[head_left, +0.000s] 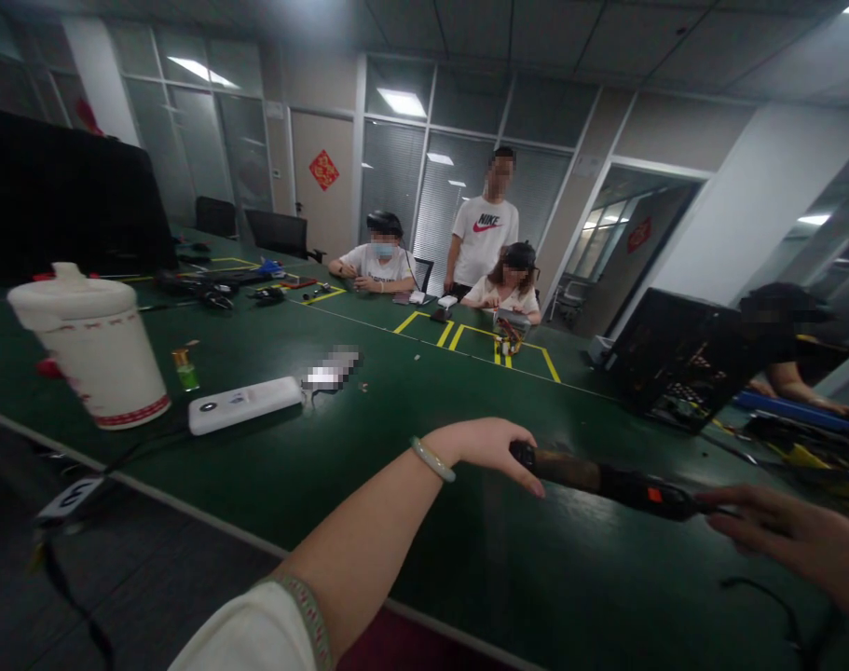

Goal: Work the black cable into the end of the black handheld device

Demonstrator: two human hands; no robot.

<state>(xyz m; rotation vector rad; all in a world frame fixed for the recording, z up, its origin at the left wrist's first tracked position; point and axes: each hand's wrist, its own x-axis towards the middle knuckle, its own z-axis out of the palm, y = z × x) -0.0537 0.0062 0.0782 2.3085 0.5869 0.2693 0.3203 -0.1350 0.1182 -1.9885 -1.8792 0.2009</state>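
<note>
A long black wand with a brown barrel section (570, 469) and an orange patch on its dark handle is held level above the green table. It resembles a hair iron, but its exact kind does not show. My left hand (490, 445), with a pale bangle at the wrist, has thumb and fingers closed around its black left tip. At the opposite end, my right hand (791, 531) pinches the narrow tail where a cord seems to begin. A dark cord (773, 592) curls below that hand.
On the left of the green table (410, 419) stand a white lidded cup (102, 354), a small green bottle (185, 370) and a white power bank (246, 406). A black computer case (682, 363) sits at right. Several people are around the table.
</note>
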